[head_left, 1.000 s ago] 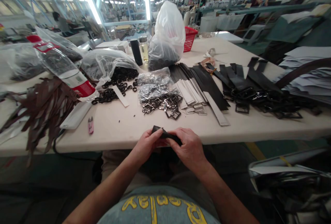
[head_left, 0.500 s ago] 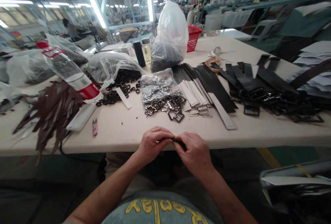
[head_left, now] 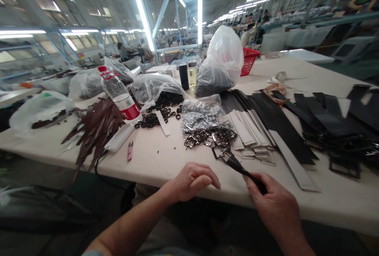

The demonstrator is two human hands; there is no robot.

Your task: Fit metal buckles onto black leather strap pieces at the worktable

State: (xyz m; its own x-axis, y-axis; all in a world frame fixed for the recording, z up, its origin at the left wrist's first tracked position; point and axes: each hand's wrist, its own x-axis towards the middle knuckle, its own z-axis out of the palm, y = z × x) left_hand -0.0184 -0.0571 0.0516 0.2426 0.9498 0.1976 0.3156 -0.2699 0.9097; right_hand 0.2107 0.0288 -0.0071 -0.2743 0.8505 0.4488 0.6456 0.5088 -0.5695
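Note:
My right hand (head_left: pixel 275 204) is closed on a black strap (head_left: pixel 242 169) at the table's near edge; the strap's free end points up-left toward a pile of metal buckles (head_left: pixel 211 139). My left hand (head_left: pixel 194 179) rests on the near edge with fingers curled and nothing visible in them. Right of the buckles lie a stack of pale-backed straps (head_left: pixel 248 133) and long black straps (head_left: pixel 278 126). Loose black rings (head_left: pixel 161 108) spill from a clear bag further back.
Brown leather strips (head_left: pixel 94 126), a plastic water bottle (head_left: pixel 120 94), a pink clipper (head_left: pixel 129 150), plastic bags (head_left: pixel 220 60), a red basket (head_left: pixel 250 60) and more black straps with buckles (head_left: pixel 334 126) lie on the beige table (head_left: pixel 156 157). People work at far benches.
The hands have parted: my left hand let go of the strap and my right hand moved right, holding it alone. The view swung left and up.

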